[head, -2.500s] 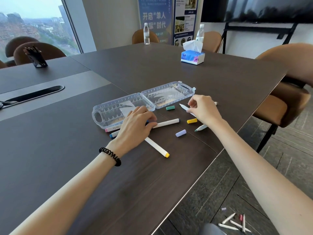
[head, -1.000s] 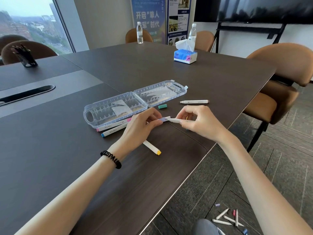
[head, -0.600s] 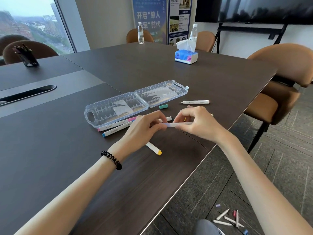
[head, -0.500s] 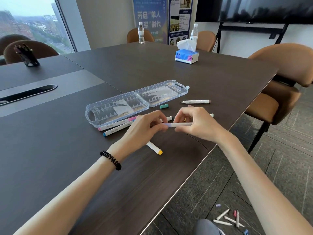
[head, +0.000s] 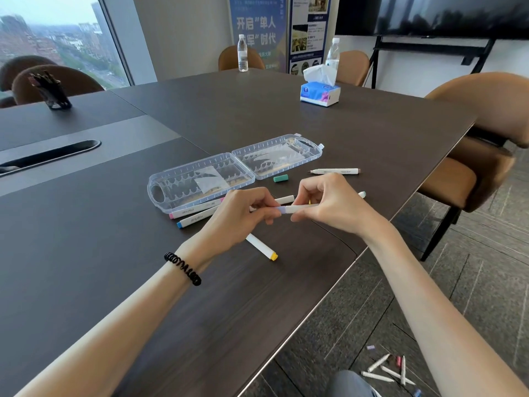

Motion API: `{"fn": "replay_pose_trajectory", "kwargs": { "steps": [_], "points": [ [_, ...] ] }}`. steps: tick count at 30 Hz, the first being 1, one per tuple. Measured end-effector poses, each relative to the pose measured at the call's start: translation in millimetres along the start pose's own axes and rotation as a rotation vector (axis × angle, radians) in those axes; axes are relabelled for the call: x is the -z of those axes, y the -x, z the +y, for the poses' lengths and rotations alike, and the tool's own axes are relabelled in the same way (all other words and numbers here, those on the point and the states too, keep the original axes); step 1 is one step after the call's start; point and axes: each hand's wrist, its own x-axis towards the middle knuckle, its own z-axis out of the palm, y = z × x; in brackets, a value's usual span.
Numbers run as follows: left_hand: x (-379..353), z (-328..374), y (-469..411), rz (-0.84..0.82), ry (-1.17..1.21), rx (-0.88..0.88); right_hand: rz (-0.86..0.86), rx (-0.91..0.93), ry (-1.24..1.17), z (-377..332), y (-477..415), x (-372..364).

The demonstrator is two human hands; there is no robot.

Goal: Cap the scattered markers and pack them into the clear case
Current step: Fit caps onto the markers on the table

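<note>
Head view: the lilac cap [head: 282, 210] lay loose on the table [head: 286, 116] two seconds ago. Now it sits on the end of the marker [head: 299, 208], which I have lifted between my hands, and the gap seen half a second back has closed. My left hand [head: 243, 216] pinches the capped end with curled fingers, and my right hand [head: 332, 207] pinches the barrel between thumb and fingertips. I judge this marker capped and ready for the case [head: 177, 184], which lies open just beyond my hands with no markers in it. A green cap [head: 280, 178] and a bare-tipped marker [head: 335, 171] wait near the case, and more markers lie on the floor [head: 389, 371]. The poster [head: 254, 27] reads 开启"单人 and 时代. The print on the barrels is too small to read
</note>
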Motion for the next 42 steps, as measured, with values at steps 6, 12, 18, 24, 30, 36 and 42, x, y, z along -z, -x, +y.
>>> {"fn": "replay_pose_trajectory", "kwargs": {
  "steps": [6, 12, 18, 24, 30, 36, 42],
  "points": [
    [5.2, -1.7, 1.4, 0.024, -0.016, 0.002, -0.009, 0.004, -0.013, -2.0, -6.7, -5.9],
    [10.1, -0.6, -1.2, 0.012, -0.013, 0.014, -0.002, 0.020, -0.049, -1.2, -9.8, -7.3],
    [12.6, -8.5, 3.9, 0.016, -0.201, -0.021, -0.061, 0.016, 0.040, -0.6, -10.9, -11.9],
    [2.3, -14.6, -3.9, 0.146, -0.419, -0.064, 0.035, -0.023, 0.273, 10.0, -16.3, 5.2],
    [-5.7, -26.7, -2.2, 0.154, -0.556, -0.016, 0.192, -0.093, 0.449, 41.7, -11.0, 23.0],
    [-8.4, -26.4, -4.9, 0.180, -0.567, 0.006, 0.150, -0.132, 0.496, 57.2, -15.8, 12.8],
    [-5.5, -28.4, -4.2, 0.181, -0.547, 0.002, 0.209, -0.124, 0.489, 55.6, -18.4, 5.7]
  ]
}}
